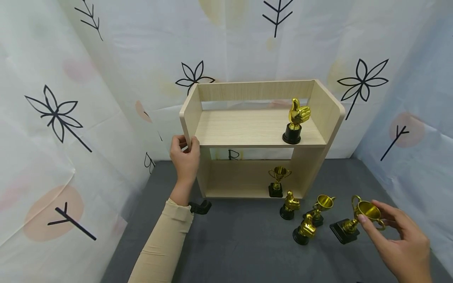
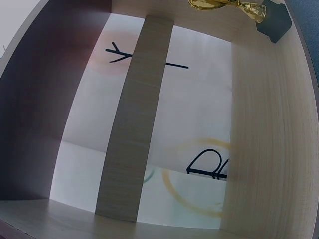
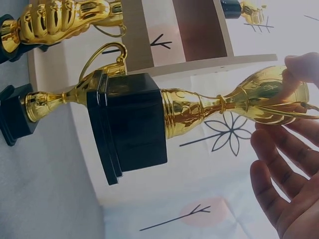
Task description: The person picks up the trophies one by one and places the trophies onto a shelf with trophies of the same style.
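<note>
Gold trophy cup [image 3: 183, 112], apparently tilted

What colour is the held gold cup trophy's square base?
Square base: black, best seen in right wrist view.

Left sleeve [image 1: 160, 244] plain beige, wrinkled near cuff [image 1: 178, 209]; black wrist-worn piece [image 1: 201, 207] beside it; hands [image 1: 186, 160] bare.

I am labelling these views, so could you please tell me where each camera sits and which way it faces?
Head: on the person's head, facing forward and down at the shelf; the left hand, left sleeve and right hand show.
Left wrist: on that wrist, facing into the shelf's lower level, with a standing cup; no body part clearly shows.
Right wrist: on that wrist, facing the held cup; part of the right hand shows.
Shared: head and right wrist both show the held cup.
</note>
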A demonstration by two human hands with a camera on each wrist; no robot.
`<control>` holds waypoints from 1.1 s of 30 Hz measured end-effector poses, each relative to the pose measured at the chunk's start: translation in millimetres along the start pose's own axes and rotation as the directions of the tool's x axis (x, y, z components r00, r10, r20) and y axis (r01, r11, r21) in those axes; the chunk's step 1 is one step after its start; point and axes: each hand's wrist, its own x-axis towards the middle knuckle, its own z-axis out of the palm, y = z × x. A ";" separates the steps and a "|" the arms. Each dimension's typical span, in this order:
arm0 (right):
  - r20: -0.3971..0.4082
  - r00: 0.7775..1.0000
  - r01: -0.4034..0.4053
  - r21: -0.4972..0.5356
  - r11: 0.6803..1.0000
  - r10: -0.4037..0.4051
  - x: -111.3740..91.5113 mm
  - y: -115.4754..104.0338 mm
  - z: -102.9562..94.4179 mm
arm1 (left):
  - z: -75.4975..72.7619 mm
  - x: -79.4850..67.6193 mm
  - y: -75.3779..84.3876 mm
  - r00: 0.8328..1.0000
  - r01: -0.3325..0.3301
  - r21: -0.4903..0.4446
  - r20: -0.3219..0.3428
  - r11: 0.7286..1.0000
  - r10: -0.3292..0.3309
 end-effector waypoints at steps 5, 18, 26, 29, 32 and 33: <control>0.002 1.000 0.011 0.007 1.000 -0.011 1.1 -3.8 0.5 | 0.0 -0.4 -0.5 1.000 0.000 -0.002 0.000 1.000 0.000; 0.017 0.998 0.061 0.038 0.997 -0.062 3.9 -14.3 6.8 | 0.0 -0.7 -0.9 1.000 0.010 -0.005 -0.002 1.000 -0.010; 0.019 0.994 0.105 0.088 0.991 -0.108 6.8 -17.2 10.4 | 1.4 -1.1 -0.3 1.000 0.016 0.006 -0.008 1.000 -0.016; 0.026 0.991 0.125 0.103 0.987 -0.129 7.0 -17.7 11.9 | 2.3 -1.6 0.9 1.000 0.023 0.013 -0.009 1.000 -0.023; 0.028 0.988 0.148 0.111 0.983 -0.152 7.2 -18.8 13.6 | 3.3 -1.6 1.0 1.000 0.026 0.017 -0.010 1.000 -0.026; 0.031 0.987 0.153 0.118 0.981 -0.158 7.5 -19.1 13.9 | 3.6 -1.7 1.2 1.000 0.027 0.017 -0.011 0.999 -0.026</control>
